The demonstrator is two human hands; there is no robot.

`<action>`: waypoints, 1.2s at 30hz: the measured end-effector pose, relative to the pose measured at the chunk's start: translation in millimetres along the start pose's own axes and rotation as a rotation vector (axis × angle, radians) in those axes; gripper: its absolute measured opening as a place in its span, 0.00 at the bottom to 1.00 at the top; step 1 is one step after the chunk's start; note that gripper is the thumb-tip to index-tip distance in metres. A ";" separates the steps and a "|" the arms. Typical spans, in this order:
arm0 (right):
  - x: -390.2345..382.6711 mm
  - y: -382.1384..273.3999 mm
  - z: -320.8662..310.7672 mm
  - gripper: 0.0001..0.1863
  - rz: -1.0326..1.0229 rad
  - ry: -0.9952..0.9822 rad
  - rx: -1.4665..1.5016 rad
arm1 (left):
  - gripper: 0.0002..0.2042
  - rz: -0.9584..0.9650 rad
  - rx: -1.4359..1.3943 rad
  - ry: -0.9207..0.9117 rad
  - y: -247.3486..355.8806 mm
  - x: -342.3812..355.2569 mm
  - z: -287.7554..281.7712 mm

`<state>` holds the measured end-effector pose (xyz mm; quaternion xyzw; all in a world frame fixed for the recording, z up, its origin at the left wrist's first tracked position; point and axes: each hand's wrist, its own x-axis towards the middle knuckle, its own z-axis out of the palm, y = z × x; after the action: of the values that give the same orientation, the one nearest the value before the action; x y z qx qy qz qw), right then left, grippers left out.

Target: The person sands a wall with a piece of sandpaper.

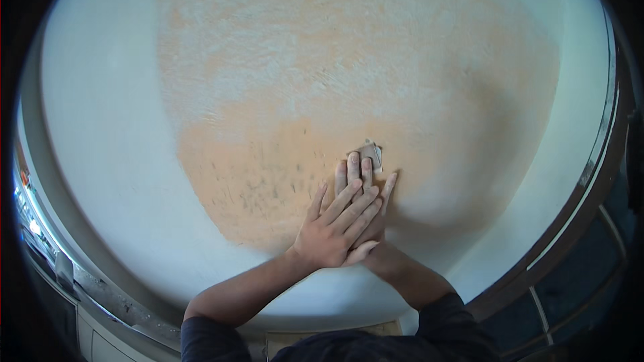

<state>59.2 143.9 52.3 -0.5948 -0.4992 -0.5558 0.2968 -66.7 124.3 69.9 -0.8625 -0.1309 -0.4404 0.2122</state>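
Though near patch-edge (pixel 267 249), hands (pixel 329 238) (room above)

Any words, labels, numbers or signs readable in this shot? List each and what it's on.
None readable.
Sheet under the right hand: no lettering visible.
Orange patch: dark marks, not letters.
Clutter at the far left edge: too small and blurred to tell if it has print.
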 end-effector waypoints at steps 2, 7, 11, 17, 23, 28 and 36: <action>76.7 7.6 -26.9 0.40 -0.067 0.004 0.107 | 0.30 -0.006 0.023 0.055 -20.0 31.6 -9.1; 226.8 45.9 -69.2 0.43 -0.284 0.038 0.194 | 0.27 0.065 0.115 0.375 -112.0 196.2 -127.9; 210.0 62.2 4.9 0.43 -0.148 -0.024 0.220 | 0.27 0.451 0.031 0.758 -121.9 225.6 -121.8; 29.9 -0.8 -19.4 0.42 0.021 -0.078 0.225 | 0.29 0.128 0.052 0.216 -31.9 10.0 -3.6; 99.8 0.6 16.0 0.40 -0.001 -0.054 0.321 | 0.30 0.032 0.195 0.237 -72.0 77.2 -58.3; 302.7 40.3 79.7 0.39 0.016 -0.112 0.453 | 0.24 0.182 0.079 0.460 -137.7 213.5 -140.6; 57.9 -21.0 -32.7 0.39 -0.148 -0.223 0.327 | 0.22 -0.147 0.072 0.242 -34.2 11.5 -32.7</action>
<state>21.2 136.3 110.3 -0.5582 -0.6549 -0.4183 0.2906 -97.2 138.9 104.9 -0.7831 -0.1828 -0.5504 0.2245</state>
